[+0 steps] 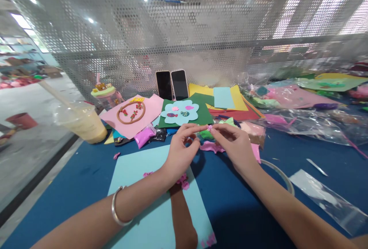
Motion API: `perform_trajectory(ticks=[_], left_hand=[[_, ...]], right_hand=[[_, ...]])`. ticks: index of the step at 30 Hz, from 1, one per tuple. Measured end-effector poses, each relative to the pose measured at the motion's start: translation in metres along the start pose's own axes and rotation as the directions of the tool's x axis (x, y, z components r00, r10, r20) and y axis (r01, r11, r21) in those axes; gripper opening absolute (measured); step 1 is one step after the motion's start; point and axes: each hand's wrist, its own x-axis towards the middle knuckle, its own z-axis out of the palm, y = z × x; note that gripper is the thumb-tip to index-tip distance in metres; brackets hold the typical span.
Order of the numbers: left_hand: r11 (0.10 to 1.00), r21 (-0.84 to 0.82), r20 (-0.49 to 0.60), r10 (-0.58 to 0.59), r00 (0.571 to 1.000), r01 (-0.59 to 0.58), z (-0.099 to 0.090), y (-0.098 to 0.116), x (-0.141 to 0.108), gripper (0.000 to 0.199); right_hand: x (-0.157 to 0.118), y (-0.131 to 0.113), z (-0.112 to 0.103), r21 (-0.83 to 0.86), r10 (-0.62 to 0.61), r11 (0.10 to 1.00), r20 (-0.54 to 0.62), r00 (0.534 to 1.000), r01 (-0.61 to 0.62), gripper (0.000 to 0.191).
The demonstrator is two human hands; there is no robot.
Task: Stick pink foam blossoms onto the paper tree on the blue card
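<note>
Between my hands is a small piece of pink clay (209,127), pinched by the thumb and index finger of my right hand (237,147). The index finger of my left hand (182,153) stretches out and touches it, with the thumb held apart. Under my left forearm lies a light blue sheet (129,180) bearing a brown tree trunk (182,218) and pink clay blossoms (184,182), partly hidden by the arm. A flattened strip of pink clay (212,146) and some green clay (207,134) lie just behind my fingertips.
A drink cup (83,124) stands at the left edge. Two phones (171,84) lean against the perforated metal panel (201,30). Finished clay pictures on a pink card (155,105) and a green card (205,103) lie behind. A tape roll (283,176) and plastic bags (324,191) are right.
</note>
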Motion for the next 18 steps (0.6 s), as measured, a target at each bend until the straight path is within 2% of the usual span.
perform_trajectory(ticks=[8, 13, 16, 18], left_hand=[[0.992, 0.125, -0.027, 0.013, 1.000, -0.010, -0.001, 0.001, 0.003, 0.033], [0.970, 0.243, -0.041, 0.044, 0.998, -0.033, -0.003, 0.000, 0.004, 0.034], [0.913, 0.395, 0.021, 0.103, 0.994, -0.103, -0.009, -0.003, 0.008, 0.028], [0.820, 0.545, 0.138, 0.117, 0.983, -0.174, -0.015, -0.005, 0.012, 0.021]], right_hand=[[0.003, 0.002, 0.001, 0.151, 0.120, 0.979, 0.102, 0.988, -0.135, 0.023], [0.005, 0.007, 0.000, 0.211, 0.139, 0.965, 0.106, 0.985, -0.158, 0.027], [0.006, 0.008, -0.001, 0.214, 0.157, 0.961, 0.097, 0.983, -0.174, 0.029], [0.007, 0.008, -0.002, 0.214, 0.162, 0.960, 0.093, 0.982, -0.179, 0.029]])
